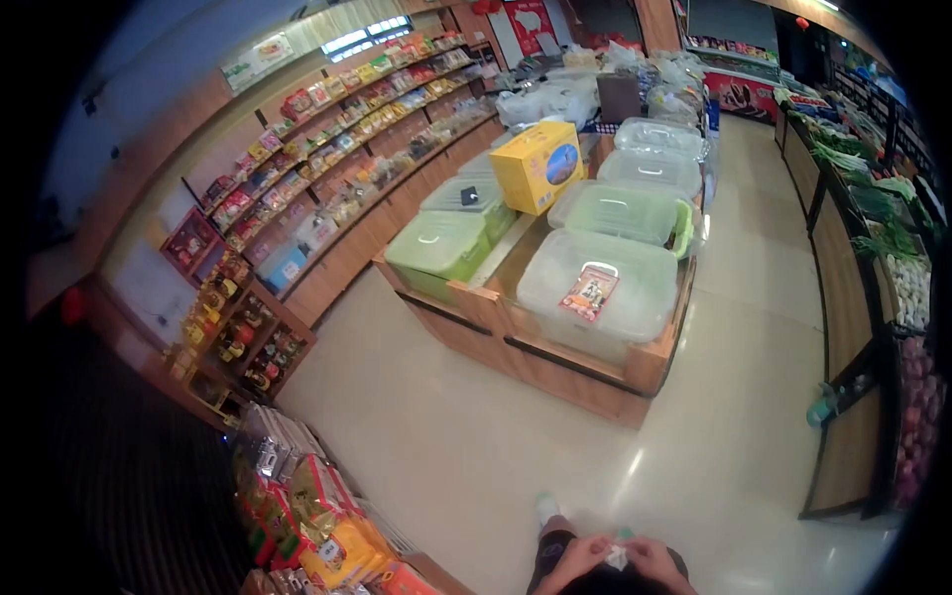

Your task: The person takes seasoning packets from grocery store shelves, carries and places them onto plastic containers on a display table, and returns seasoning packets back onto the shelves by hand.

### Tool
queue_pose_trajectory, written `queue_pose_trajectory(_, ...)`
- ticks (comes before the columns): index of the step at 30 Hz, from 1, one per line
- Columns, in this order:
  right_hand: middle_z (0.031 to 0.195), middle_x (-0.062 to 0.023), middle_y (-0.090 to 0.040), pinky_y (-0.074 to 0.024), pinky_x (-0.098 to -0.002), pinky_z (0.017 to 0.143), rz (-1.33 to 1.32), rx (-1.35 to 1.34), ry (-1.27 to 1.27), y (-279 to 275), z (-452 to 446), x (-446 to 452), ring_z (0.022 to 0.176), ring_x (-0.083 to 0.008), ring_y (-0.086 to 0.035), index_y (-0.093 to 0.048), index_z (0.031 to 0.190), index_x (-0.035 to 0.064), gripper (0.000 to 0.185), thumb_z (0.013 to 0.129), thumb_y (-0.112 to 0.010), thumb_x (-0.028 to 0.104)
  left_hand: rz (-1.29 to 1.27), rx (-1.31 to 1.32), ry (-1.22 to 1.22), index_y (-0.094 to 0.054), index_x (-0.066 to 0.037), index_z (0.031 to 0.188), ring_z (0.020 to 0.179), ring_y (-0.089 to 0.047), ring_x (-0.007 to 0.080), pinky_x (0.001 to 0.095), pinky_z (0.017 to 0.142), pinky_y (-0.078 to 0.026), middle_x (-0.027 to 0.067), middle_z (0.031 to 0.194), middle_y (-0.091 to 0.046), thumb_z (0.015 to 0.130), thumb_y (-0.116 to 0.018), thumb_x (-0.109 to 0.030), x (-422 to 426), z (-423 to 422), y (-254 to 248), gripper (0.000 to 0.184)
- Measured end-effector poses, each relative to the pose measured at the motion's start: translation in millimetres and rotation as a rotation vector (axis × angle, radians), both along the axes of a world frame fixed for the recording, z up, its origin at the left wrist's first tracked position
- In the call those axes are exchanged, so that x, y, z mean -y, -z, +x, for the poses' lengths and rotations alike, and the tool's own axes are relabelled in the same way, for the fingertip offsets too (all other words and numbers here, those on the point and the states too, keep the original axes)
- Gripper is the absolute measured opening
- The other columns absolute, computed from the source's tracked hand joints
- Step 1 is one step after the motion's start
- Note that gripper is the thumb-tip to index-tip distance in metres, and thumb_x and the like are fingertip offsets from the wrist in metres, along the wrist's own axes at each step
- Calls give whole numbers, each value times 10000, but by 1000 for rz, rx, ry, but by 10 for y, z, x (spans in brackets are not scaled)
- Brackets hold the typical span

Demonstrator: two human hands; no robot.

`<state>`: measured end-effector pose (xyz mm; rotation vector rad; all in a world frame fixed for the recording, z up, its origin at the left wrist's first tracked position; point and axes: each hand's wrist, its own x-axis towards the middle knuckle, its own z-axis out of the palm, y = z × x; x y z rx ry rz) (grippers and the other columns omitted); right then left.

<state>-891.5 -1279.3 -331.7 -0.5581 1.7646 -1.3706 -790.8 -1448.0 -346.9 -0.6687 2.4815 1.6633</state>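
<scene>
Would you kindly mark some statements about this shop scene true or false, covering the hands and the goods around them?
1. The left hand's grip and the right hand's grip meet at a small white item. True.
2. The yellow box lies on the floor. False: it stands up among the lidded bins on the wooden display stand.
3. A red-edged packet lies on the lid of the front clear bin. True.
4. The oval on the yellow box is red. False: it is blue.
5. Leafy greens are set out along the right side of the picture. True.
</scene>
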Motion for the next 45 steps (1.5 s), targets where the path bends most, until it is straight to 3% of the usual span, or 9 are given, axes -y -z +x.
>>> queue_pose_trajectory(5, 817, -48, -651, -471, -221, 651, 76, 241, 97, -90, -273, 407, 732, -85, -597, -612, 1019, -18, 229, 816, -645, 83, 144, -67, 93, -621, -69, 1019, 803, -644, 293, 326, 696, -501, 141, 854, -653, 831, -594, -165, 403, -394, 70, 213)
queue_pose_trajectory(6, 817, -48, -651, -471, -221, 651, 90, 247, 114, -28, -337, 519, 732, -85, -597, -612, 1019, -18, 229, 816, -645, 83, 143, -8, 212, -589, 17, 1055, 835, -628, 144, 266, 766, -495, 75, 895, -656, 912, -525, -113, 516, -462, 204, 203)
queue_pose_trajectory(10, 832, -74, -647, -487, -227, 672, 97, 59, 335, -81, -505, 1008, 739, -112, -606, -582, 951, -18, 196, 772, -660, 3, 415, -101, 301, -540, -8, 1171, 917, -603, 139, 260, 819, -472, 78, 983, -638, 903, -545, -124, 1054, -735, -101, 292)
queue_pose_trajectory(24, 1048, -165, -583, -549, -329, 717, -133, 489, 281, -325, -982, 2763, 914, -215, -594, -301, 1293, 62, 563, 806, -546, -83, -163, -100, 256, -594, -44, 899, 694, -643, 267, 341, 598, -482, 158, 761, -621, 816, -636, -149, 2809, -1346, -309, 140)
queue_pose_trajectory(30, 1121, -126, -547, -463, -304, 849, -227, 289, 167, -170, -1122, 3220, 1028, -189, -530, -330, 1277, 31, 530, 805, -545, -80, 45, -61, 90, -583, -8, 896, 714, -651, 180, 287, 621, -515, 145, 803, -650, 826, -624, -92, 3284, -1484, -27, 117)
queue_pose_trajectory(36, 1057, -93, -545, -490, -266, 740, -201, 58, 534, 348, -1464, 3459, 867, -139, -594, -454, 1167, 1, 362, 821, -557, 2, 265, -48, -85, -531, 1, 1002, 805, -600, 102, 232, 682, -483, 59, 891, -627, 864, -601, -94, 3745, -2041, 98, 182)
queue_pose_trajectory(38, 1029, -109, -544, -494, -267, 681, -137, 36, 591, 76, -1738, 3569, 820, -151, -595, -469, 1152, 2, 346, 816, -552, 13, 358, -287, -165, -513, -36, 1001, 766, -558, 70, 216, 628, -455, 17, 878, -592, 868, -600, -107, 3895, -2371, 154, 174)
queue_pose_trajectory(42, 1014, -124, -520, -489, -256, 634, -76, -216, 673, -1, -2348, 3818, 794, -169, -586, -474, 1150, 10, 359, 805, -571, 31, 551, -242, -266, -459, -81, 821, 672, -458, 33, 180, 560, -366, -34, 790, -509, 873, -594, -86, 4211, -3293, -88, 145)
queue_pose_trajectory(45, 1049, -140, -475, -496, -308, 601, -10, -433, 724, -72, -2812, 3995, 772, -187, -577, -476, 1147, 40, 374, 795, -600, 64, 580, -247, -269, -499, -64, 888, 689, -469, 45, 191, 555, -366, -30, 810, -516, 886, -579, -130, 4567, -4128, -88, 104)
